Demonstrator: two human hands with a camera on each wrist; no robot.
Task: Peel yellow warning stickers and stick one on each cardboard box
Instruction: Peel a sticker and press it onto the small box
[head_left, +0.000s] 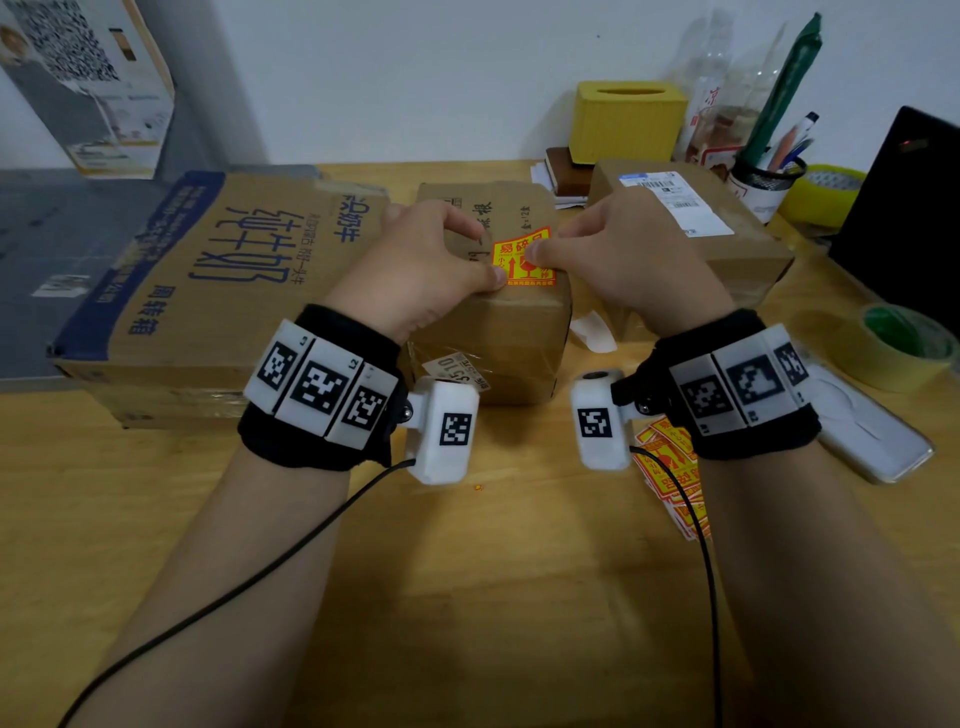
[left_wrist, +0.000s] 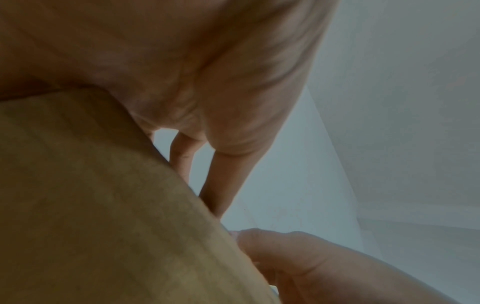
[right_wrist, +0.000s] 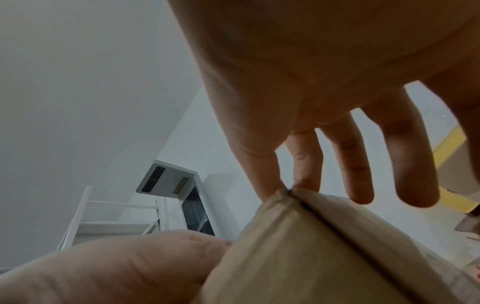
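A yellow and red warning sticker (head_left: 519, 257) lies on top of the small middle cardboard box (head_left: 498, 332). My left hand (head_left: 485, 254) rests arched on that box, its thumb pressing the sticker's near left corner. My right hand (head_left: 550, 241) presses its thumb on the sticker's right side, with its fingers (right_wrist: 355, 164) straight over the box (right_wrist: 311, 246). In the left wrist view the fingers (left_wrist: 226, 185) touch the box top (left_wrist: 103, 205). A large flat box (head_left: 218, 260) with blue print lies to the left, and a box (head_left: 737, 244) with a shipping label to the right; I see no sticker on either.
A stack of loose stickers (head_left: 670, 467) lies under my right wrist. Peeled white backing paper (head_left: 595, 330) sits between the boxes. A tape roll (head_left: 898, 348) and a white device (head_left: 862, 431) are at the right. A yellow tissue box (head_left: 628, 119), a pen holder (head_left: 763, 182) and a black screen (head_left: 909, 218) stand behind.
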